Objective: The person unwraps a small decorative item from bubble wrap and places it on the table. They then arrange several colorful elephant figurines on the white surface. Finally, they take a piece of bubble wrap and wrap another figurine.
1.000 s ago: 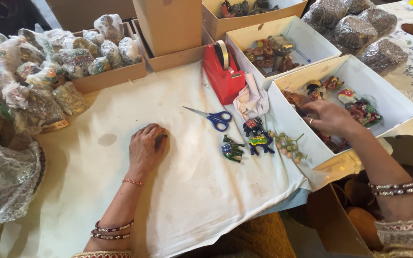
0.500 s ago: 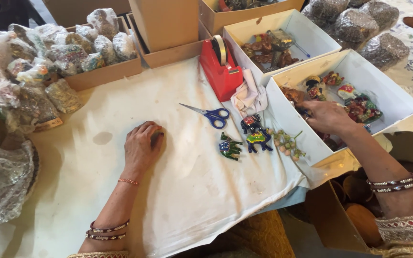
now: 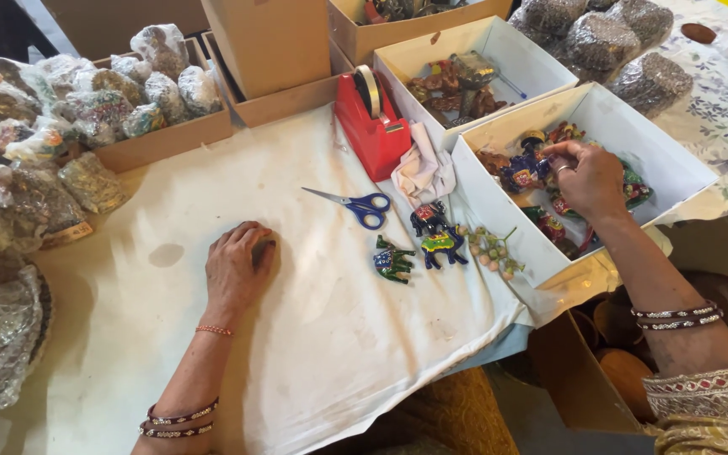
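I'm reaching my right hand (image 3: 587, 175) into the white box (image 3: 676, 143), fingers pinching a blue figurine (image 3: 522, 173) lying just left of it — my left hand (image 3: 236, 264) is resting curled on the table (image 3: 313, 337), well apart.

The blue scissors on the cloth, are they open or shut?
Shut. The scissors lie flat on the white cloth, blades together in one point.
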